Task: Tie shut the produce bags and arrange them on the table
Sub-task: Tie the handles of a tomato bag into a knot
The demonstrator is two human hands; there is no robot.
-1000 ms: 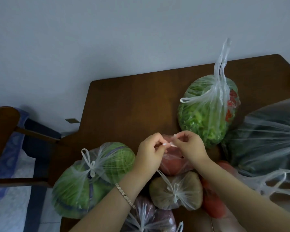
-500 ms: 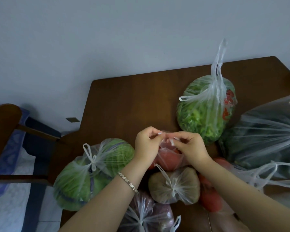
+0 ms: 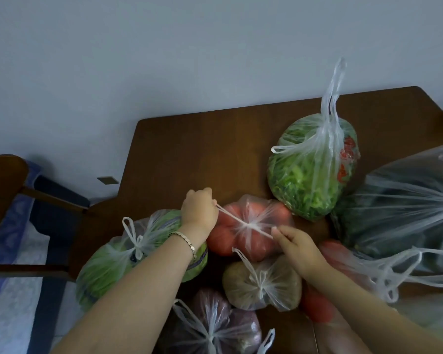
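Tomato bag (image 3: 251, 226): a clear plastic bag of red tomatoes is set on the brown desk (image 3: 189, 154) near the middle of the view; its two handle strips are drawn taut from a gathered knot at the bag's centre.
Left hand (image 3: 200, 213): placed at 10 o'clock from the knot; its fingers are closed on one handle strip, which is pulled toward 10 o'clock. A metal bracelet (image 3: 186, 241) is worn on the wrist.
Right hand (image 3: 296, 242): placed at 4 o'clock from the knot; its fingers are pinched on the other strip.
Cabbage bag (image 3: 128, 256): tied with a bow, touching the tomato bag at its 9 o'clock, partly covered by the left forearm.
Leafy greens bag (image 3: 310, 169): lying at 1 o'clock from the tomato bag, handles standing up untied.
Potato bag (image 3: 261, 282): tied, just beside the tomato bag at 6 o'clock.
Purple onion bag (image 3: 215, 328): tied, at 6 o'clock by the desk's near edge.
Dark greens bag (image 3: 399, 205): large, at 3 o'clock, handles loose.
Chair (image 3: 5, 180): wooden, standing at 9 o'clock off the desk.
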